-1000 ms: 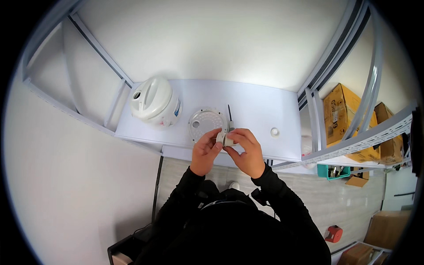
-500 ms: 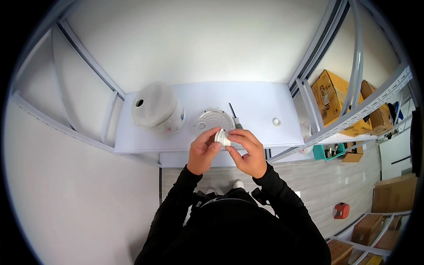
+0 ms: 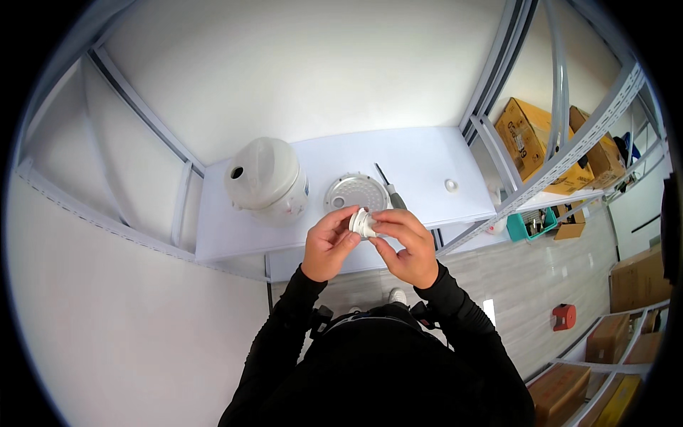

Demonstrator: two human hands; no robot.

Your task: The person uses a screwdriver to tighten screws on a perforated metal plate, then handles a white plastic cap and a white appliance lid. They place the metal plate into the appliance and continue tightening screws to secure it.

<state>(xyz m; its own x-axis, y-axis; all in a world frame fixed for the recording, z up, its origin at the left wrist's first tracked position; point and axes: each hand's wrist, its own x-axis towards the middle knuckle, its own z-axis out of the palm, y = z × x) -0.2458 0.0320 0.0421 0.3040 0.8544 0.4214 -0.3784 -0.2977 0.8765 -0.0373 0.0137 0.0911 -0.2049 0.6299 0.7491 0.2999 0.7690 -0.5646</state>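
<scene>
Between my two hands, above the front edge of the white table (image 3: pixel 327 149), is a small white round plastic fitting (image 3: pixel 362 223) with ridged rings. The fingers and thumb of my left hand (image 3: pixel 327 248) grip its wide ringed end. My right hand (image 3: pixel 413 250) pinches the narrower end. Just beyond my hands lies a round, light grey perforated disc (image 3: pixel 364 188), its near edge partly covered by my fingers. To its right rests a screwdriver (image 3: pixel 396 198) with a grey handle and dark shaft. A small white round cap (image 3: pixel 451 186) lies farther right.
A bulky whitish plastic container (image 3: pixel 267 178) with a dark round hole stands on the table's left. Grey metal posts frame the table. At right are cardboard boxes (image 3: pixel 530 142) and a teal basket (image 3: pixel 523 226) of items. A red stool (image 3: pixel 564 317) stands on the floor.
The view has shifted and turned slightly, so the table's things appear moved. Both hands still hold the white fitting, which now looks a little more tilted between the fingers.
</scene>
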